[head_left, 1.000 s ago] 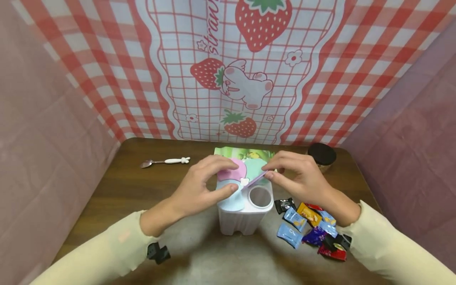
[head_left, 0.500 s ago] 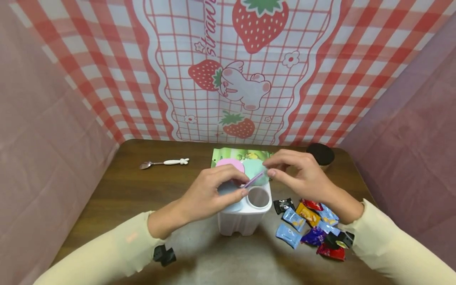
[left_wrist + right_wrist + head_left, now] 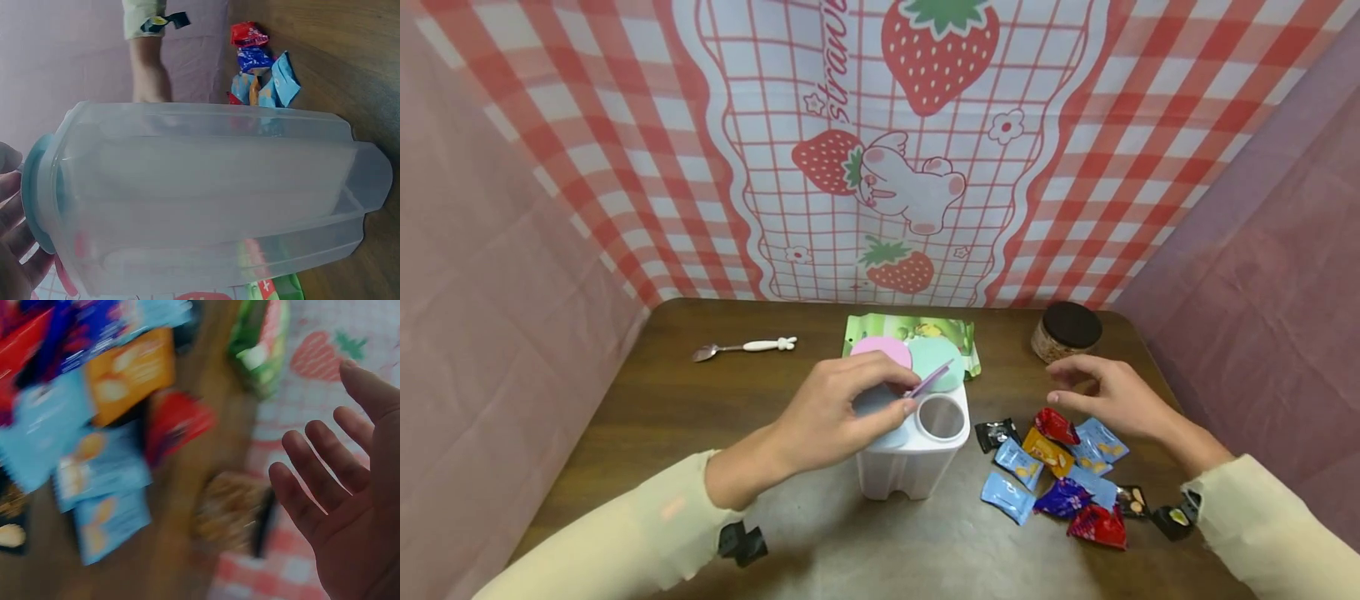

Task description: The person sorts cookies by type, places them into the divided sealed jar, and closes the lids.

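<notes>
Over the white container (image 3: 901, 477), left hand (image 3: 831, 410) pinches the tilted purple lid (image 3: 934, 377) between thumb and finger, above a round hole (image 3: 942, 418). Right hand (image 3: 1112, 396): fingers slightly parted, holding nothing, near wrapped sweets (image 3: 1017, 463) and dark-lidded jar (image 3: 1067, 327) on worktop (image 3: 647, 400).

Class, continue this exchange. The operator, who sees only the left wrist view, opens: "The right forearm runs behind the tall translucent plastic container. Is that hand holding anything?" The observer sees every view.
Observer: No, the right hand holds nothing.
Operator: Is a lid raised on top?
Observer: Yes, the thin, flat purple lid is tilted up at the fingertips of the left hand.
Operator: What lies farther to the person's left?
Observer: A metal spoon with a white handle, resting on the brown wooden table.
</notes>
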`<control>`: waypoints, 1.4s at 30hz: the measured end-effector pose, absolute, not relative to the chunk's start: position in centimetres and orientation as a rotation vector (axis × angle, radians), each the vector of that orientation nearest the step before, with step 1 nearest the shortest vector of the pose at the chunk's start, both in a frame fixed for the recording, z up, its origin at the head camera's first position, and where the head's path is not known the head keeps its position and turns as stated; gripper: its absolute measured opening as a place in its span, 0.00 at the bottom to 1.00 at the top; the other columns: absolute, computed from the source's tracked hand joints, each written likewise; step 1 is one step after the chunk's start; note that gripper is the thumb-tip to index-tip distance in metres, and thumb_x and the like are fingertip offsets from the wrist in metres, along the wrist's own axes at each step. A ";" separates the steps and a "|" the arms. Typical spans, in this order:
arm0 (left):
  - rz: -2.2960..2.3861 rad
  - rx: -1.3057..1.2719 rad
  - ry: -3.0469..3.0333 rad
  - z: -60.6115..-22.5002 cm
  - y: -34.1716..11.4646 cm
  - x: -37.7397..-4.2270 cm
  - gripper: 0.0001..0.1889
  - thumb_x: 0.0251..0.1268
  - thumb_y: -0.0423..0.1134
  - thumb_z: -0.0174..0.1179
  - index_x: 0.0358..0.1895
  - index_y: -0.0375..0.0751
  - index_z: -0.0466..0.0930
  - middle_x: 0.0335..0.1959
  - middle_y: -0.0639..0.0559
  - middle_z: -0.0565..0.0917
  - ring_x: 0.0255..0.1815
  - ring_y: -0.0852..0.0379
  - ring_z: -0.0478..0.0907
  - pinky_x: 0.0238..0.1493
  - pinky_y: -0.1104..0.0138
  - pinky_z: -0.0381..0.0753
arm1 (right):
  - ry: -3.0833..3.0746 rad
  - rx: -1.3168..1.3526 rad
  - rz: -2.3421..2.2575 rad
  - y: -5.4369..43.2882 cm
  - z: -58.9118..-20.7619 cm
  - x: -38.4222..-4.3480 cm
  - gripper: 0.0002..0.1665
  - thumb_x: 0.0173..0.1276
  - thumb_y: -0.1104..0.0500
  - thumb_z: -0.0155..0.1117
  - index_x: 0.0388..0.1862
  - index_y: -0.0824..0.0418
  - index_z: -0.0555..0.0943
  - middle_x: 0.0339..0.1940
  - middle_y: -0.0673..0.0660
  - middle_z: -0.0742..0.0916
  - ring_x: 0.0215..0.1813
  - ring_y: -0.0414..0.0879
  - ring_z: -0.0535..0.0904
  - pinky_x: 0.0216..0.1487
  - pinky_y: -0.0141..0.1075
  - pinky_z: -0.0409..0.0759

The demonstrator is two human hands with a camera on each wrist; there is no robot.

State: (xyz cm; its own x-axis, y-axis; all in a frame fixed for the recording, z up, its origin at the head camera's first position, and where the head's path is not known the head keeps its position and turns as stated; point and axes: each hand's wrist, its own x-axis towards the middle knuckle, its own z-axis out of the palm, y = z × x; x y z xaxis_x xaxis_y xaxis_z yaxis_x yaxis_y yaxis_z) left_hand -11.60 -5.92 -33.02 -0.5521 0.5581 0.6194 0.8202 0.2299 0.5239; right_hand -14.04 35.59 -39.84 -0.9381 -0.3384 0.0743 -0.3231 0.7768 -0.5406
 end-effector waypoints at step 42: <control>-1.358 -1.331 -2.209 -32.0 -6.3 -11.9 0.10 0.64 0.36 0.71 0.48 0.42 0.89 0.43 0.55 0.91 0.44 0.61 0.86 0.49 0.70 0.86 | 3.064 -0.878 -1.002 32.2 -37.8 -13.9 0.24 0.61 0.63 0.78 0.56 0.54 0.84 0.46 0.47 0.90 0.42 0.35 0.84 0.43 0.27 0.85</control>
State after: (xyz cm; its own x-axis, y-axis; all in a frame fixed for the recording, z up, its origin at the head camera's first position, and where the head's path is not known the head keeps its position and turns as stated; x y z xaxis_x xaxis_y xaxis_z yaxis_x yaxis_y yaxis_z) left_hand -11.92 -6.34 -32.00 -0.5628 0.5783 0.5905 0.7880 0.1596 0.5947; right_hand -13.91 32.19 -37.78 -0.8436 -0.4177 0.3375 -0.5364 0.6854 -0.4925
